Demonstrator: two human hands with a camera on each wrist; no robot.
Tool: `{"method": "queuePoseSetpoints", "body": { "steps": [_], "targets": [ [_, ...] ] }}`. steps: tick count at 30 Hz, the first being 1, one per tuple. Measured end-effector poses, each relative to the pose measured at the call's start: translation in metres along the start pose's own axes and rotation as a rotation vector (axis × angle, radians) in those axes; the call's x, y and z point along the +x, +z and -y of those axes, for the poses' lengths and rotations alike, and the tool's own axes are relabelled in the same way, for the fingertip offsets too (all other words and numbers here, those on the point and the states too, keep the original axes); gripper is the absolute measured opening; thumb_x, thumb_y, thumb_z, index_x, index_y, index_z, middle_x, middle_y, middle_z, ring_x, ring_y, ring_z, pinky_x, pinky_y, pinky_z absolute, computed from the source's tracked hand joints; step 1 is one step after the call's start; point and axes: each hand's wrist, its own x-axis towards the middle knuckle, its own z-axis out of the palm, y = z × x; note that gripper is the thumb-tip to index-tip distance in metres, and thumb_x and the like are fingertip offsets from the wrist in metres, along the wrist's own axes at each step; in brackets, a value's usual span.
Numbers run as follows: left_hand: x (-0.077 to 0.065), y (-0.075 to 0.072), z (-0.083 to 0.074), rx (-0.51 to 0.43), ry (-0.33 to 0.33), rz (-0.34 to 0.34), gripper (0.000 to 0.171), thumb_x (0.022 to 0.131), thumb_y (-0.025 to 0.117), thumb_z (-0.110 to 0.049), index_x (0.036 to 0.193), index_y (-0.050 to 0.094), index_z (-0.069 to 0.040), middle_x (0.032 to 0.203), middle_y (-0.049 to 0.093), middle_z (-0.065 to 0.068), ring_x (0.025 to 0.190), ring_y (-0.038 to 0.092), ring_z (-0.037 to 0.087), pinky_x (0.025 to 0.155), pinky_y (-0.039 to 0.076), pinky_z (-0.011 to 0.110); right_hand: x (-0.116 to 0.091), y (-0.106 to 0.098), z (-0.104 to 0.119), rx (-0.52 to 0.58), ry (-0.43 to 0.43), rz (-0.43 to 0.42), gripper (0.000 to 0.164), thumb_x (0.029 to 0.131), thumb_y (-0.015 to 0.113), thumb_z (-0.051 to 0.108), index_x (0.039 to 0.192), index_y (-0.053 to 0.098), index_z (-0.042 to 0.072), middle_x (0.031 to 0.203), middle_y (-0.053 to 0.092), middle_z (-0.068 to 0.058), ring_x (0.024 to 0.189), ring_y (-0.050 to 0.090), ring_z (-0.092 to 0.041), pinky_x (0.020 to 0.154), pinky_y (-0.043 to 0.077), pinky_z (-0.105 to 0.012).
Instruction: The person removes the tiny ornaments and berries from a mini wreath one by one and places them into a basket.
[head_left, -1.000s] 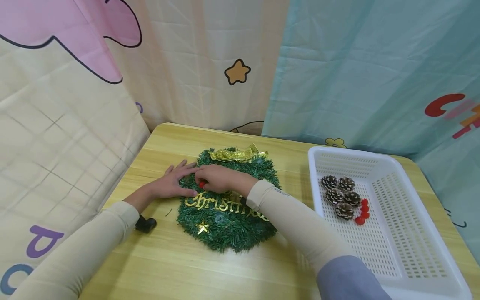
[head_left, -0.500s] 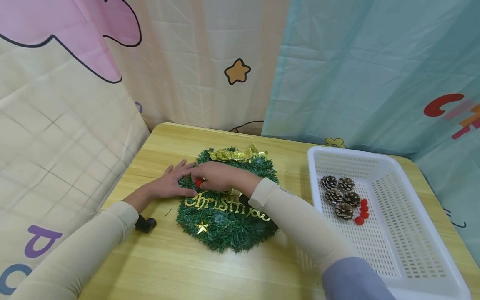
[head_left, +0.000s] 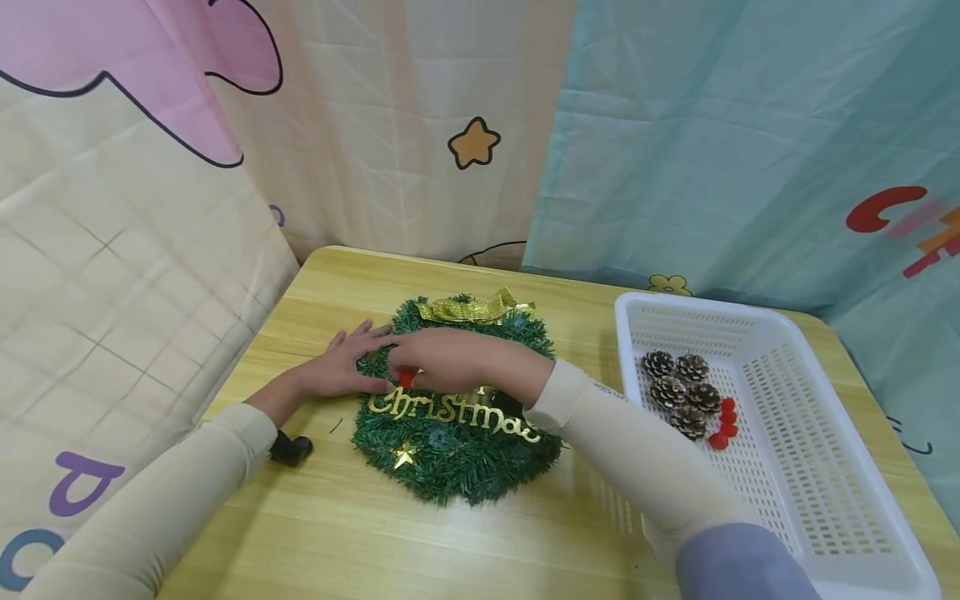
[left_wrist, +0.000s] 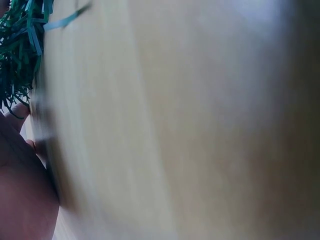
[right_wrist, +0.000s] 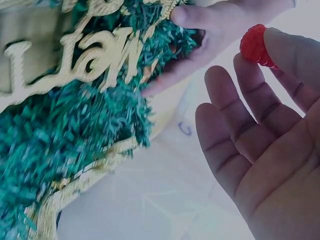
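Note:
A green tinsel wreath (head_left: 457, 471) lies flat on the wooden table, with gold "Merry Christmas" lettering (head_left: 450, 414), a small gold star (head_left: 405, 455) and a gold ribbon (head_left: 465, 310) at its far side. My left hand (head_left: 341, 367) rests at the wreath's left edge, fingers spread and thumb lying over the greenery. Above the wreath's left part, my right hand (head_left: 450, 357) pinches a bumpy red berry (right_wrist: 254, 45) between thumb and fingertips. The right wrist view shows the other fingers loosely bent. Part of the lettering is hidden under the right hand in the head view.
On the right stands a white perforated plastic basket (head_left: 628, 392) holding several pine cones (head_left: 669, 392) and several red berries (head_left: 728, 418). A small black object (head_left: 291, 448) lies by the left forearm. Curtains (head_left: 420, 192) hang behind the table (head_left: 360, 533).
My right hand shifted slightly left, then back to the right with the berry still pinched; its wrist and forearm now sit farther right. My left hand and the wreath have stayed in place.

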Motion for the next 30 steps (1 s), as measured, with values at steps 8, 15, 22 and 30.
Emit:
{"method": "queuePoseSetpoints", "body": {
  "steps": [8,15,22,30],
  "targets": [
    [0.001,-0.001,-0.001,0.014,-0.007,0.003,0.084,0.086,0.073,-0.05,0.156,0.034,-0.023,0.164,0.017,0.013,0.15,-0.005,0.039,0.111,-0.012,0.066,-0.035,-0.009,-0.012,-0.009,0.021,-0.039,0.012,0.1,0.059,0.008,0.109,0.066,0.013,0.101,0.063,0.004,0.095,0.057,-0.01,0.086,0.048,-0.027],
    [0.001,0.001,-0.001,0.014,0.004,-0.002,0.085,0.086,0.074,-0.05,0.156,0.034,-0.023,0.164,0.016,0.013,0.15,-0.005,0.04,0.111,-0.013,0.065,-0.065,-0.019,-0.017,0.015,0.028,-0.055,0.009,0.099,0.06,0.008,0.105,0.065,0.012,0.098,0.06,0.005,0.09,0.055,-0.011,0.082,0.048,-0.029],
    [0.0,0.001,0.0,0.02,0.013,-0.006,0.085,0.087,0.073,-0.049,0.156,0.034,-0.022,0.164,0.016,0.015,0.149,-0.005,0.041,0.111,-0.012,0.066,-0.098,-0.023,-0.026,0.013,0.035,-0.07,0.009,0.098,0.063,0.009,0.103,0.065,0.015,0.098,0.06,0.005,0.089,0.055,-0.012,0.08,0.048,-0.032],
    [0.0,0.001,0.001,0.023,0.004,0.005,0.084,0.087,0.073,-0.049,0.157,0.032,-0.023,0.165,0.015,0.012,0.15,-0.007,0.038,0.112,-0.011,0.065,-0.137,-0.023,-0.046,0.074,0.084,-0.093,0.011,0.097,0.063,0.004,0.101,0.065,0.014,0.096,0.061,0.003,0.094,0.059,-0.012,0.084,0.052,-0.036]
  ]
}}
